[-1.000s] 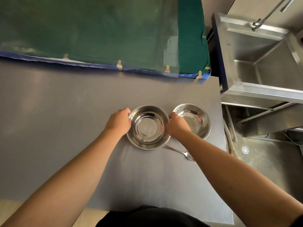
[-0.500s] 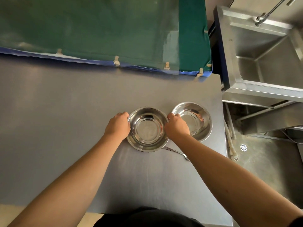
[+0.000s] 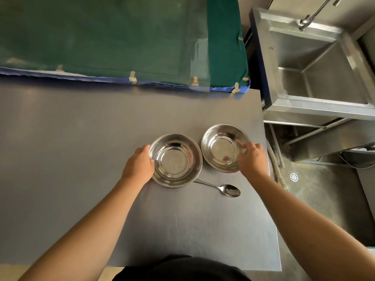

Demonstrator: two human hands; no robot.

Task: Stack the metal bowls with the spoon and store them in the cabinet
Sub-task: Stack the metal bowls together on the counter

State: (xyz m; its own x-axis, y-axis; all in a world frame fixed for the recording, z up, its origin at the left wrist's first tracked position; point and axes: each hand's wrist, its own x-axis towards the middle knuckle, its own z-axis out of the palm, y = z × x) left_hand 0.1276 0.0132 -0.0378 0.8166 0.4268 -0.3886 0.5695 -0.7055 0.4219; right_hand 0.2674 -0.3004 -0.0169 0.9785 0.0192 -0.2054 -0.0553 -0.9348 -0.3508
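Right hand pinches the right bowl at its outer rim; left hand cups the left bowl, just inboard, rims nearly touching. Spoon lies nearer the wrists.

Spoon handle partly hidden under the near edge of the left bowl; right hand blurred at the fingertips over the right bowl, grip on the rim unclear; tap and sink cut off at the frame edge
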